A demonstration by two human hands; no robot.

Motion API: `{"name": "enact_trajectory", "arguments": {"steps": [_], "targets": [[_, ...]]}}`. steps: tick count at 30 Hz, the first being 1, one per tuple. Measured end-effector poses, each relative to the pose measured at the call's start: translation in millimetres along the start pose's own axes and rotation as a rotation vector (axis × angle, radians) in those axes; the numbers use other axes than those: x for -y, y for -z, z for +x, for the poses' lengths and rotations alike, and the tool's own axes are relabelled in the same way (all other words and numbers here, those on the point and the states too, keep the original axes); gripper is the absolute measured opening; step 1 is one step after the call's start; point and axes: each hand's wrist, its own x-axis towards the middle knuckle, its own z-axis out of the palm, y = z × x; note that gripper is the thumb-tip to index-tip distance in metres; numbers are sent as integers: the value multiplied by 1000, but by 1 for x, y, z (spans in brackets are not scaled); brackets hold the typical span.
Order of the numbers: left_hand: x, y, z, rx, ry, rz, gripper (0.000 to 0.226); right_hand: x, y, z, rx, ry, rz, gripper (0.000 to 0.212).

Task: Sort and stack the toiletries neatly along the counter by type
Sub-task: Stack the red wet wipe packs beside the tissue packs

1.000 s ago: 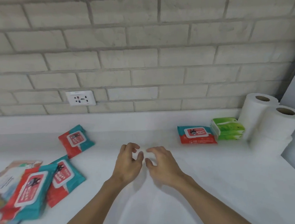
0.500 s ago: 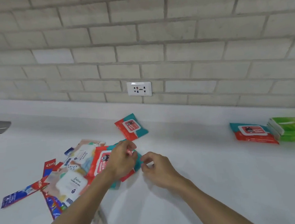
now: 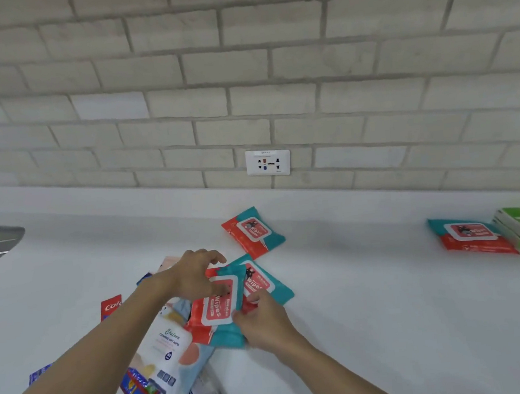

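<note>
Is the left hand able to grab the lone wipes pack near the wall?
Probably yes. The left hand looks free, and only bare counter lies between it and the lone wipes pack just beyond it.

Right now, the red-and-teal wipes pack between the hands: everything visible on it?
The red-and-teal soft plastic wipes pack has a white-bordered red flap label reading "Wipes". It lies skewed, label up, overlapping a matching red-and-teal pack and a white wet-wipes pouch. The right hand pinches its right edge; the left hand covers its far corner, contact unclear.
</note>
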Motion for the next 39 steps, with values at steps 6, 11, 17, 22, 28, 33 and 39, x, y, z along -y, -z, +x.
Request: {"name": "enact_trajectory", "arguments": {"steps": [6,11,17,22,28,33,39], "targets": [[9,-6,8,174,36,-16,81,-6,-19,13,-135,-101,91,37],[15,-11,13,135,53,-36,80,-3,-26,20,-198,-205,148,33],[17,-15,11,146,55,-87,74,-8,-37,29,-185,-303,379,37],[21,-13,6,163,63,-203,72,-8,-36,33,-154,-349,476,38],[21,-5,5,145,42,-338,83,-9,-21,31,-114,-285,563,34],[6,6,7,95,-10,-346,90,-2,-3,28,-162,-199,424,38],[-10,27,10,92,-51,-416,97,8,32,16,-144,-126,255,42]]}}
